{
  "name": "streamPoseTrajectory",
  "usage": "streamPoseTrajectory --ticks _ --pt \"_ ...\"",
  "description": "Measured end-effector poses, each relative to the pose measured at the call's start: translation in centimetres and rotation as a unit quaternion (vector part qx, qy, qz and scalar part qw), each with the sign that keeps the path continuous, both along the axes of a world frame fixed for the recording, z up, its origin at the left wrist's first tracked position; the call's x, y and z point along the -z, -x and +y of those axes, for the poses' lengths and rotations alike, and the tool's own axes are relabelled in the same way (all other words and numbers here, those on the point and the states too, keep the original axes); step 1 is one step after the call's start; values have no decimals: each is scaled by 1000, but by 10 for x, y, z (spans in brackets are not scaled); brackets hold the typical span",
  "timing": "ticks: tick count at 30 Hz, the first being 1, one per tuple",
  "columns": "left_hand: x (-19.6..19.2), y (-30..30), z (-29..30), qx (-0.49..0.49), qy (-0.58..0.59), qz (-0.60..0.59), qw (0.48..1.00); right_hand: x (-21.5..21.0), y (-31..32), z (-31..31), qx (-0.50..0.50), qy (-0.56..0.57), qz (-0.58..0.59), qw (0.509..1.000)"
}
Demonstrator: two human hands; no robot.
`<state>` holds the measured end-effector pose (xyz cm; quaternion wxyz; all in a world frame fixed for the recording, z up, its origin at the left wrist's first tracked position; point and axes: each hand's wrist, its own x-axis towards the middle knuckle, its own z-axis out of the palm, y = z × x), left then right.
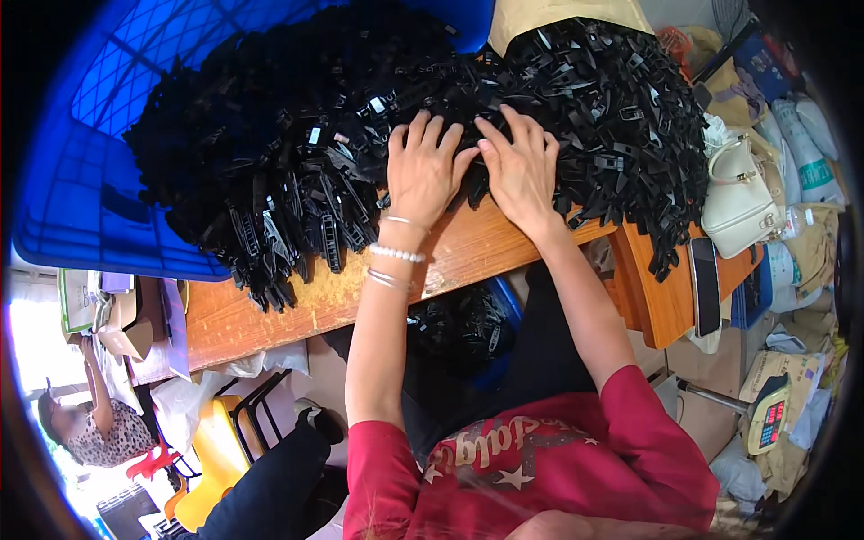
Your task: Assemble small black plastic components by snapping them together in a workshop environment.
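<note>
A big heap of small black plastic parts (pixel 297 162) covers the far part of the wooden table (pixel 270 322). The pieces look like buckles or clips; their exact kind is hard to make out. My left hand (pixel 423 171), with bracelets at the wrist, lies palm down on the near edge of the heap, fingers apart. Close on its right, my right hand (pixel 522 171) rests on the parts too, its fingers spread. The two thumbs point toward each other with a small gap between. Nothing shows gripped in either hand; what lies under the palms is hidden.
Beyond the left side stands a large blue crate (pixel 90 193). On the table's right are more black parts (pixel 612 117), a phone (pixel 706 286) and a white handbag (pixel 742 202). Below sits a blue bin (pixel 506 301). At far left is another person (pixel 103 427).
</note>
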<state>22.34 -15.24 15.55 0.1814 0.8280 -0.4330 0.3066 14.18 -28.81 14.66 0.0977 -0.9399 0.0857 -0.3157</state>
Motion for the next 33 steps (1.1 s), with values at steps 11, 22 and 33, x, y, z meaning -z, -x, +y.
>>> streamPoseTrajectory --ticks 11,22,33 --pt "0 50 54 24 -7 56 998 6 14 28 -122 -23 -43 991" --pt "11 94 90 -15 98 77 992 2 44 14 -199 -148 -176 953" --pt "3 102 69 -111 91 189 972 8 71 21 -140 -84 -53 985"
